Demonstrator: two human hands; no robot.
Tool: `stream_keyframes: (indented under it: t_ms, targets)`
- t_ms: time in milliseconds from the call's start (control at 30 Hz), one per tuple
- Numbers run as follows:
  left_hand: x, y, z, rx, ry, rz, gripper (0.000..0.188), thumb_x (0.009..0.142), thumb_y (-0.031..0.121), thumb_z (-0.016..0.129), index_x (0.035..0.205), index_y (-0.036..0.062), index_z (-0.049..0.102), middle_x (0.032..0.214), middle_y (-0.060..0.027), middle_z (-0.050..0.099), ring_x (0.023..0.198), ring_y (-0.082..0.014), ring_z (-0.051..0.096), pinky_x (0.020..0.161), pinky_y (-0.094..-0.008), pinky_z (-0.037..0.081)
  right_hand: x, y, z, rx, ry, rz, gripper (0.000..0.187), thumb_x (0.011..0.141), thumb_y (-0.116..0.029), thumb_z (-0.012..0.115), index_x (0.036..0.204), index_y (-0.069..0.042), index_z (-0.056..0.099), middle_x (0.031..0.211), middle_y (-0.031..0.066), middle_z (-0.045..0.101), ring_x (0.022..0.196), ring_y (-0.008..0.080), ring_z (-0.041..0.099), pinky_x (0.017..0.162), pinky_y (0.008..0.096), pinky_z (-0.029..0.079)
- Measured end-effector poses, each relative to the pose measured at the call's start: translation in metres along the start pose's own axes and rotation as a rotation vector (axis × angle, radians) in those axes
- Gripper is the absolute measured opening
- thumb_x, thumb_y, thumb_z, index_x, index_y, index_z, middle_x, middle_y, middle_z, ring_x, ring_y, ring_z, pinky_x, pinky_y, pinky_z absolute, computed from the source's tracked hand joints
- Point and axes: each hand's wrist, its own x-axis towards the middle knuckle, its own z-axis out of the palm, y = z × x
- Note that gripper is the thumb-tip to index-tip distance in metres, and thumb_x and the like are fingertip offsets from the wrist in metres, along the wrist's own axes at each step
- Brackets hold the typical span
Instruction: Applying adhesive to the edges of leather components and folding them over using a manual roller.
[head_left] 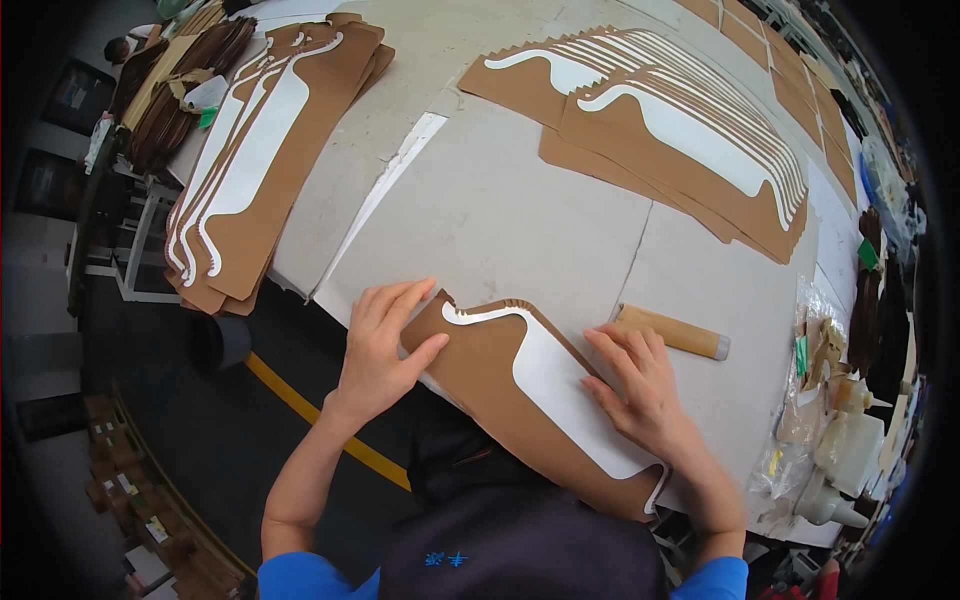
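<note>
Along the near edge of the tabletop [480, 220], the brown panel [465, 370] is touched by the spread left hand [380, 350] and loosely open right hand [640, 390]; probably light and bendable, it is best held by opposite edges.

This looks like a production workshop, shown by the broad pale counter [480, 220] with matching brown-and-white panels [690, 150] fanned toward its far edge and stacked by its left edge, plastic bottles [850, 445] along its right edge, and a yellow line [300, 402] across the dark floor [200, 420] below.
</note>
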Motion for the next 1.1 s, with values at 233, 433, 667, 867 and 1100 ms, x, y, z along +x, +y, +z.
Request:
stream_keyframes:
  t_ms: [233,433,667,867,1100]
  targets:
    - [0.025,-0.001,-0.01,-0.122,-0.222,-0.235,0.025,0.084,0.009,0.079,0.107,0.0039,0.07,0.097,-0.0072,0.063,0.094,-0.0244,0.06,0.088,-0.0363,0.05,-0.05,-0.028,-0.002,-0.236,0.031,0.167,0.065,0.08,-0.016,0.086,0.138,0.0,0.06,0.137,0.0165,0.057,0.126,0.0371,0.054,0.103,0.0486,0.043]
    - [0.01,-0.004,-0.003,-0.326,-0.089,-0.123,0.011,0.09,0.004,0.074,0.098,0.0028,0.066,0.114,-0.009,0.069,0.108,-0.0248,0.064,0.093,-0.0363,0.051,-0.075,-0.042,0.013,-0.235,0.07,0.257,0.074,0.078,-0.019,0.088,0.143,0.0,0.057,0.146,0.0175,0.054,0.136,0.039,0.05,0.108,0.051,0.039]
    - [-0.01,-0.005,0.005,-0.06,0.194,0.073,0.033,0.093,0.007,0.074,0.123,0.0044,0.061,0.12,-0.0098,0.068,0.111,-0.0273,0.062,0.098,-0.0406,0.048,-0.074,-0.046,0.014,-0.205,0.106,0.278,0.077,0.078,-0.016,0.087,0.146,-0.001,0.054,0.151,0.0161,0.054,0.143,0.0393,0.047,0.114,0.0509,0.035]
    - [0.013,-0.008,-0.011,-0.074,-0.275,-0.159,0.02,0.086,0.011,0.077,0.104,0.0037,0.071,0.105,-0.0077,0.066,0.105,-0.0261,0.06,0.1,-0.0392,0.046,-0.079,-0.046,0.018,-0.207,0.107,0.294,0.078,0.078,-0.016,0.087,0.147,-0.001,0.054,0.15,0.0153,0.055,0.143,0.0382,0.047,0.115,0.0512,0.035]
    - [-0.032,-0.005,0.009,-0.152,0.337,0.497,0.018,0.101,-0.003,0.065,0.113,0.0039,0.053,0.107,-0.0193,0.069,0.073,-0.0262,0.071,0.065,-0.0324,0.059,-0.08,-0.052,0.027,-0.19,0.171,0.331,0.078,0.078,-0.013,0.087,0.147,-0.001,0.053,0.146,0.0158,0.058,0.142,0.0384,0.049,0.115,0.0485,0.037]
